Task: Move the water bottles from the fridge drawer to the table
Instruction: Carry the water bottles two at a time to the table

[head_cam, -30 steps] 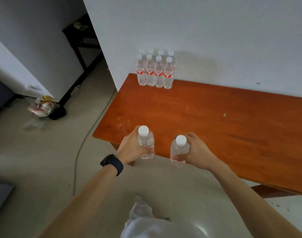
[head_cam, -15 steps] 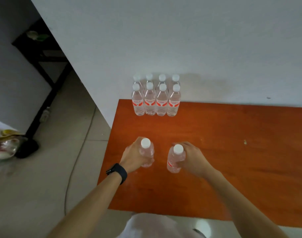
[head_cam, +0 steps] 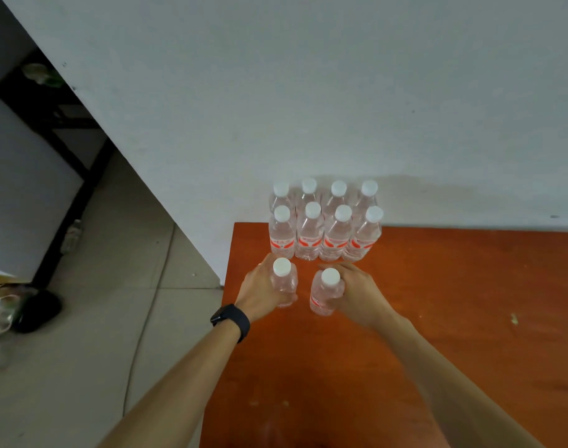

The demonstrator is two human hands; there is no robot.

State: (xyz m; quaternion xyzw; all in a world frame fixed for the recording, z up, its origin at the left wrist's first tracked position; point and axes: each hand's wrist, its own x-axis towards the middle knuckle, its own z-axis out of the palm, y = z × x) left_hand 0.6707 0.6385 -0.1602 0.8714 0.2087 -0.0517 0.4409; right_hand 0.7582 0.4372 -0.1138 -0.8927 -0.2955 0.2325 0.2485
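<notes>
Left grip [head_cam: 263, 287] clenched round the body of one water bottle [head_cam: 284, 284]; right grip [head_cam: 357, 294] wrapped likewise round a second water bottle [head_cam: 324, 297]. Holds both upright, long axes vertical, side by side and slightly apart, over the far left corner of the desk [head_cam: 437, 318]. Cannot tell whether the bases touch the desk top.

Finds a block of eight bottles [head_cam: 324, 236] standing in two rows of four against the wall [head_cam: 308, 92], at the desk's far edge. Locates the two held bottles just on the near side of that block, in line with its two leftmost columns, the left one close to the desk's left edge.

Judged: third row being started. Needs only a short push away from the body and a straight set-down, each grip nearest its own slot. Risks nudging the front row if released tilted. Black wristband [head_cam: 230, 321] on the left wrist.
</notes>
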